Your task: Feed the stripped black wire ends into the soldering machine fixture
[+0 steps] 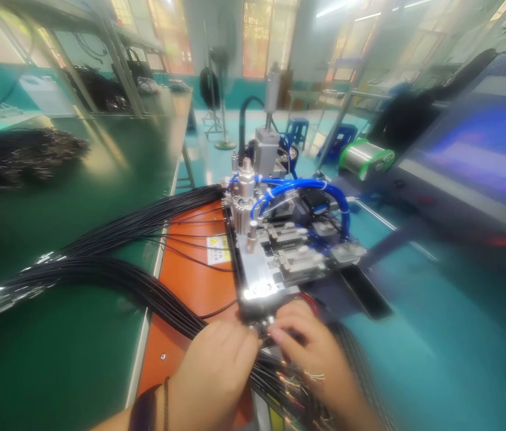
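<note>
My left hand (223,356) is closed at the near end of a bench machine (255,269), its fingertips beside a small metal fixture (262,326). On the fixture's other side my right hand (309,341) has thumb and fingers pinched together. Whatever sits between the fingers of either hand is too small and blurred to name. A thick bundle of black cables (145,287) runs in from the left and passes under my left hand. Below my right hand, stripped cable ends (298,383) show bare wires. A second black cable bundle (136,218) reaches the machine's far side.
Blue air tubes (307,185) arch over the machine, which stands on an orange base plate (181,251). A green-rimmed spool of solder-like wire (365,158) hangs to the right, near a lit screen (481,149). More cables (20,155) lie on the green table (78,359).
</note>
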Action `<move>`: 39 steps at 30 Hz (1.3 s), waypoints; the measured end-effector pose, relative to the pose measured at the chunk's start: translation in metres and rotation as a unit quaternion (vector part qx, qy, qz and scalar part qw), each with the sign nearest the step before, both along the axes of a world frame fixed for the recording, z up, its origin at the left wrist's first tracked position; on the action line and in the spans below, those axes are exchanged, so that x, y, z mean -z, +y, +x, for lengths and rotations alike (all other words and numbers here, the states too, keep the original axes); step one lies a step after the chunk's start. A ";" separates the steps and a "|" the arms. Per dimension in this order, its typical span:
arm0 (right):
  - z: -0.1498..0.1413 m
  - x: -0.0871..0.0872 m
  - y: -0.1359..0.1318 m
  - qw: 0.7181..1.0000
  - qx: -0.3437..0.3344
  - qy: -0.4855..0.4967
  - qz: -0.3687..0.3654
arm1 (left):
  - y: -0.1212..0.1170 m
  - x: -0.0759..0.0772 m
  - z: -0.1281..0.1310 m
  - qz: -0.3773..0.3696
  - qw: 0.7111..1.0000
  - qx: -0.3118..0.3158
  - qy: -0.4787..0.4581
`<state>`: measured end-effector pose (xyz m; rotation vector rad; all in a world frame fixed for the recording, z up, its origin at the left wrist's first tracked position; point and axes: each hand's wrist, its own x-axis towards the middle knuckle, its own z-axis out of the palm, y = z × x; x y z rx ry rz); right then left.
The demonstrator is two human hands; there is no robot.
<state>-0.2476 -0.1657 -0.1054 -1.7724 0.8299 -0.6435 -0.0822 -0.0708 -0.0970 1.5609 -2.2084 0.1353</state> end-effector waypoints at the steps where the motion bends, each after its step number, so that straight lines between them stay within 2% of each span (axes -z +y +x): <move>1: -0.001 -0.002 -0.001 0.999 -0.007 -0.004 0.031 | 0.000 -0.001 0.000 0.001 1.000 0.007 0.000; 5: -0.003 -0.010 -0.004 0.988 -0.036 -0.036 0.144 | 0.001 -0.002 0.001 -0.019 0.999 0.033 -0.008; 9: -0.002 -0.013 -0.007 0.978 -0.039 -0.064 0.193 | -0.001 -0.005 0.002 -0.041 0.998 0.042 -0.006; 13: -0.003 -0.007 -0.008 0.957 -0.049 -0.101 0.268 | -0.003 -0.009 0.003 -0.059 0.997 0.059 -0.006; 15: -0.005 -0.005 -0.008 0.959 -0.051 -0.099 0.260 | -0.004 -0.010 0.003 -0.063 0.996 0.064 -0.006; 19: -0.010 -0.008 -0.008 0.984 -0.055 -0.072 0.155 | -0.004 -0.005 0.003 -0.049 0.997 0.063 -0.003; 23: -0.012 -0.016 -0.007 0.995 -0.062 -0.017 0.071 | -0.003 -0.002 0.004 -0.033 0.997 0.067 -0.008; 27: -0.011 -0.018 -0.006 0.998 -0.058 0.011 0.032 | -0.002 -0.003 0.005 -0.039 0.996 0.075 0.000; 32: -0.010 -0.012 -0.005 0.997 -0.054 0.018 0.059 | -0.005 -0.006 0.005 -0.062 0.994 0.090 -0.008; 37: -0.005 -0.014 -0.009 0.976 -0.108 -0.004 0.187 | -0.007 -0.014 0.005 -0.094 0.988 0.118 -0.040; 39: -0.002 -0.017 -0.010 0.969 -0.117 0.017 0.217 | -0.006 -0.017 0.005 -0.099 0.987 0.121 -0.046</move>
